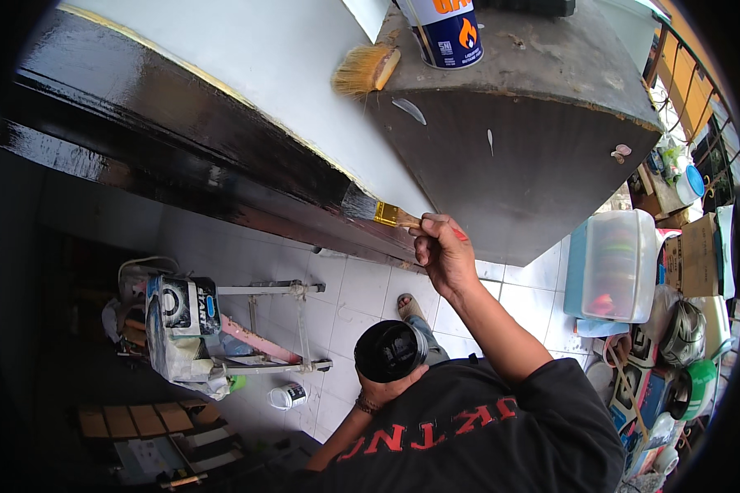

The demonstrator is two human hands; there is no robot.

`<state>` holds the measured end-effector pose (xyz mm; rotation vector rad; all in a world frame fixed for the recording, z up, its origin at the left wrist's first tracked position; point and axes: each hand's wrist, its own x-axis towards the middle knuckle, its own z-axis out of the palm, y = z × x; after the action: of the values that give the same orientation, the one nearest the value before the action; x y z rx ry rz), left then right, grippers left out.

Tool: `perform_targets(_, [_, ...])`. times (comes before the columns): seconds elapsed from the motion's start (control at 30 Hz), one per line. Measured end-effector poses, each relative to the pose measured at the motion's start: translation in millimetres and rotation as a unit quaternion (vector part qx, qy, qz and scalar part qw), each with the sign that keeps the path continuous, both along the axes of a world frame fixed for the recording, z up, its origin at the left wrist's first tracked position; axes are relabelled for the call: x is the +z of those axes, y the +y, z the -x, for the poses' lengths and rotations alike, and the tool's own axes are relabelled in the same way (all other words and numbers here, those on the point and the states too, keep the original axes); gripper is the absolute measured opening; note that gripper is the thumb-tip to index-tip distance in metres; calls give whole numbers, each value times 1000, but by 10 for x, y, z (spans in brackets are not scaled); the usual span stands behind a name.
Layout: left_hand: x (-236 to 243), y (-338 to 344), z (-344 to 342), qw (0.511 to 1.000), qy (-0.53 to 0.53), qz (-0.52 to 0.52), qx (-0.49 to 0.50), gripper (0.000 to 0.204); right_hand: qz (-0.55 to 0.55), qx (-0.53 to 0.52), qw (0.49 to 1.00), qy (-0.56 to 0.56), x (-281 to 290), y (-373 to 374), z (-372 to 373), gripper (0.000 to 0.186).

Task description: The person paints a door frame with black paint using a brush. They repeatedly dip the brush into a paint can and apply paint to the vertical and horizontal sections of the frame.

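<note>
My right hand (447, 255) is closed around the wooden handle of a paintbrush (396, 216) with a gold-coloured ferrule. Its dark-tipped bristles touch a long dark brown wooden beam (247, 144), just below the pale wall. Glossy wet-looking paint covers much of the beam toward the left; the part near the brush looks duller and redder. Close to my chest, my left hand (393, 386) grips a round paint can (389, 349) from below. Dark, shiny paint shows inside the can, and the fingers on its far side are hidden.
A grey cabinet (501, 156) juts out at upper right, bearing a worn bristle brush (366, 69) and a blue-and-white gas canister (450, 37). Below stand a cluttered stepladder (304, 329) and a white tub (288, 396) on the tiles. Storage boxes (612, 264) line the right.
</note>
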<state>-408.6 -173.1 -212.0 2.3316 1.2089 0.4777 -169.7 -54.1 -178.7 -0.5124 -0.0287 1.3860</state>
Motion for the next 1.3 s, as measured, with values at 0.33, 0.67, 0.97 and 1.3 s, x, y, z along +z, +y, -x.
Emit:
perform_targets(0.33, [-68,32,-56,1000,-2,9,0,62,-138,-11,990,-8,515,-27,-158,23])
perform_targets(0.67, [-41,59,-51,997,18,-64,-34,57,-78,11,997,-26,36,158,6,29])
perform_targets(0.97, [-123,78,-57,999,11,-3,-48,54,-29,-46,998,-37,-70,-194,-173,23])
perform_targets(1.3, [66,75,-199,999,-5,-41,-15,61,-170,-4,985,-8,937,269,17,31])
